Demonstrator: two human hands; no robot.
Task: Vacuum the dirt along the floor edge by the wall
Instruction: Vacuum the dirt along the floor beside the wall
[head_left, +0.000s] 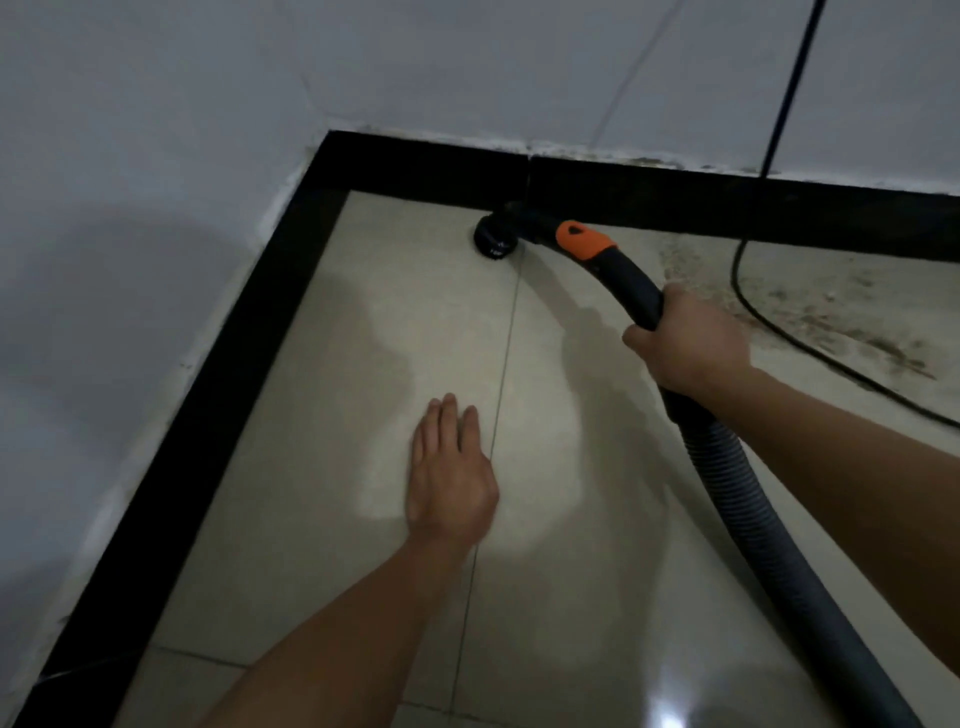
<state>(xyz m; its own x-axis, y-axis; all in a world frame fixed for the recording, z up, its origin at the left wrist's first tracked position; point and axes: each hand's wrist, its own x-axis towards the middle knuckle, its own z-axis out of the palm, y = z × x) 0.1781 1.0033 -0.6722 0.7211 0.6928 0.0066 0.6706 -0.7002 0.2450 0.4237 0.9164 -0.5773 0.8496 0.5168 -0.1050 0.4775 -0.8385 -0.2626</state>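
While the ribbed hose (779, 525) trails in from the lower right, the left hand (452, 478) lies flat on the floor tile (322, 415), fingers straight and close together, holding nothing. Farther out, the right hand (691, 343) wraps its fingers round the curved black handle (631, 291) behind the orange collar (582, 239). The round nozzle (492, 240) sits on the floor against or just beside the black skirting (727, 205), near the corner; contact cannot be confirmed.

Step in hand: suction along the wall edge. Tiles around the nozzle look clean. A patch of dirt (831, 312) lies to the right by the skirting, crossed by a black cable (779, 332). The next move likely calls for drawing the nozzle rightward along the skirting, held low and clear of the cable.
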